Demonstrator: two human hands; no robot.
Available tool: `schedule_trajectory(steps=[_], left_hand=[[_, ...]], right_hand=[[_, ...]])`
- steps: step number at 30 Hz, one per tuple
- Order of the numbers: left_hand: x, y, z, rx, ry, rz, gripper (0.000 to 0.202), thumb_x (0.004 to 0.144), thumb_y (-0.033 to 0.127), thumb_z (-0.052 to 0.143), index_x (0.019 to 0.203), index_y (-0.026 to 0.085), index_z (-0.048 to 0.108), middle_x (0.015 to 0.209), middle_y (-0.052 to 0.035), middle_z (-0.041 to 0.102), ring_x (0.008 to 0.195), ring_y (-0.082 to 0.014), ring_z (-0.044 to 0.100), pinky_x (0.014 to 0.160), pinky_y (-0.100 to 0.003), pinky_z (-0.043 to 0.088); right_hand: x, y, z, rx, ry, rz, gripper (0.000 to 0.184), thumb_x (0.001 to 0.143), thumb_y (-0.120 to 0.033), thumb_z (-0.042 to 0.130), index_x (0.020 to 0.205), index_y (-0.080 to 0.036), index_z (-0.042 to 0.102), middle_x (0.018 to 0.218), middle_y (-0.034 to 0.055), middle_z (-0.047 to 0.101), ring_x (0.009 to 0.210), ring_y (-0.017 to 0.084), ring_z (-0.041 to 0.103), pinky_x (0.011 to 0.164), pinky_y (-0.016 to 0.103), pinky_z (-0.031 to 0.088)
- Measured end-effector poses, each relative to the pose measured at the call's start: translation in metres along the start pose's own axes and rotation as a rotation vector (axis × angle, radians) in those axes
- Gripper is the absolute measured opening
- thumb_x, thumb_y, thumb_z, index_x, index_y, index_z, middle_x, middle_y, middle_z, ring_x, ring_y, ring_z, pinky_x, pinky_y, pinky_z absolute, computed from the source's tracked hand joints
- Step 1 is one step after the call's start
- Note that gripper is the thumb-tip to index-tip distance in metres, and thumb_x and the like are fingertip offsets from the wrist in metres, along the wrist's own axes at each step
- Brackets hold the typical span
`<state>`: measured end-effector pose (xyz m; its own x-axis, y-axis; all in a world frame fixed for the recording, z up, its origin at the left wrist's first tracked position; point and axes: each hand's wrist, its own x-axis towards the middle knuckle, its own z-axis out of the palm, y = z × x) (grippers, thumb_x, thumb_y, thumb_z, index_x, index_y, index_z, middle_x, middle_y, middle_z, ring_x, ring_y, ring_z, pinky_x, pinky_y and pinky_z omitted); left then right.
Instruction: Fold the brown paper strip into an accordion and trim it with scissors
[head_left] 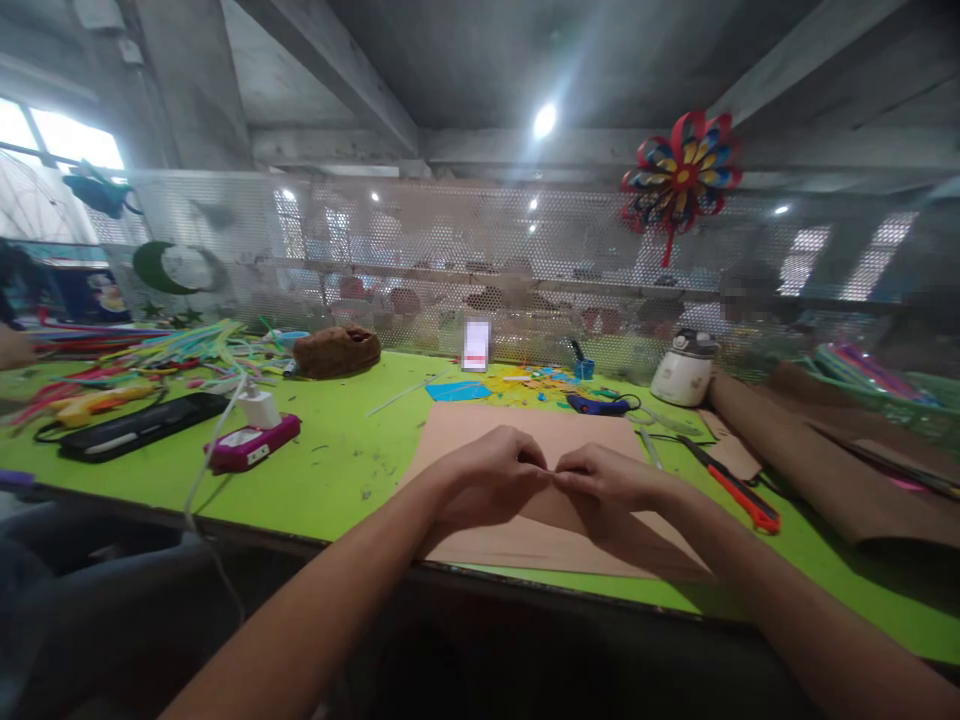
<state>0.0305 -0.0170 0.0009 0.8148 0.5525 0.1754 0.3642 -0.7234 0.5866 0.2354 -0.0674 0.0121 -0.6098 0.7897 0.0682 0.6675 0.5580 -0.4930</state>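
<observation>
Both hands meet over a tan sheet of paper or card [480, 540] that lies flat near the front edge of the green table. My left hand [491, 470] is closed, thumb and fingers pinched together at its right side. Facing it, my right hand [611, 475] has its fingertips pinched too, almost touching the left ones. Whatever sits between the fingertips is too small to make out. Right of the sheet is an orange and black utility knife [739, 492]. A dark blue hot glue gun [598, 404] rests just behind the sheet.
On the left are a purple power strip [251, 443] with a charger, a black case [142, 428] and colourful pipe cleaners [187, 355]. Behind stand a brown pouch [336, 352], a phone [476, 345] and yellow scraps [517, 388]. A white jug [684, 370] and brown roll [810, 450] are right.
</observation>
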Motion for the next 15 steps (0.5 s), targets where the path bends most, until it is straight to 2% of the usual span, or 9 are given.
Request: schedule_trajectory(steps=[7,10,15], left_hand=[[0.000,-0.008,0.009,-0.078,0.008,-0.139,0.025,0.071,0.032,0.060,0.078,0.010,0.069,0.061,-0.0022,0.059,0.056,-0.0118,0.050,0.052,-0.022,0.037],[-0.001,-0.005,0.009,-0.098,0.028,-0.180,0.023,0.069,0.031,0.062,0.076,0.010,0.068,0.062,-0.0028,0.059,0.056,-0.0117,0.050,0.051,-0.022,0.037],[0.000,0.000,0.008,-0.006,0.050,-0.150,0.022,0.069,0.030,0.063,0.080,0.012,0.069,0.067,-0.0032,0.061,0.059,-0.0119,0.050,0.052,-0.022,0.037]], right_hand=[[-0.005,0.004,0.019,0.025,0.195,-0.029,0.024,0.082,-0.031,0.052,0.078,-0.015,0.070,0.075,0.0054,0.063,0.067,0.016,0.053,0.061,0.026,0.039],[-0.008,0.007,0.026,0.053,0.261,-0.044,0.024,0.083,-0.030,0.052,0.080,-0.016,0.071,0.078,0.0057,0.063,0.068,0.016,0.054,0.061,0.025,0.039],[-0.006,0.011,0.026,0.024,0.272,-0.044,0.023,0.083,-0.031,0.055,0.082,-0.016,0.072,0.074,0.0058,0.060,0.067,0.015,0.052,0.062,0.025,0.040]])
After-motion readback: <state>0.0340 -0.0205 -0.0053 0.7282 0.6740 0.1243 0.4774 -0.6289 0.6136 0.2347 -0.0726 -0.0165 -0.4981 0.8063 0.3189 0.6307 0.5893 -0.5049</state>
